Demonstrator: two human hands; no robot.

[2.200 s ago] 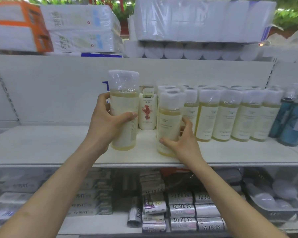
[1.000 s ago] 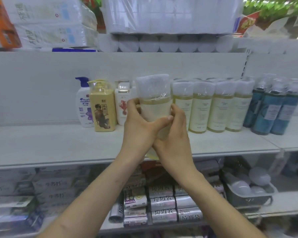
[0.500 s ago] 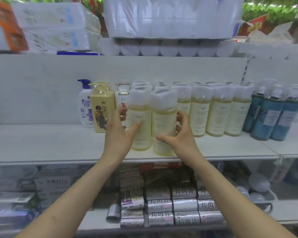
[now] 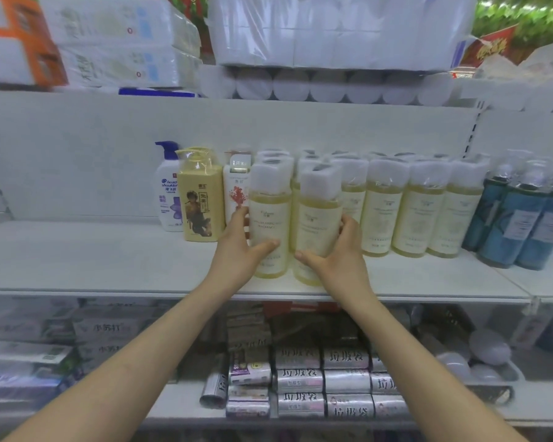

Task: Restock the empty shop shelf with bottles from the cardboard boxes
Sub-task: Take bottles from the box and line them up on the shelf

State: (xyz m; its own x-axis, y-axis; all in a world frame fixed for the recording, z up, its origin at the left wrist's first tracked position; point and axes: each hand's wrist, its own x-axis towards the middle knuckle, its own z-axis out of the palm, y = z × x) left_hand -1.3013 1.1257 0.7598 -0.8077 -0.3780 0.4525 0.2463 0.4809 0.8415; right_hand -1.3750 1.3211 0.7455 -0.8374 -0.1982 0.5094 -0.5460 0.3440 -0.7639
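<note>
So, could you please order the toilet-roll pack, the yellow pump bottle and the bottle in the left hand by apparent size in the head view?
Toilet-roll pack: clearly largest.
Then, unranked: the bottle in the left hand looks taller, the yellow pump bottle wider, and the held one stands nearer the camera.

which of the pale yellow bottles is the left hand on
The leftmost front bottle, gripped by the left hand; the right hand holds its neighbour.
</note>
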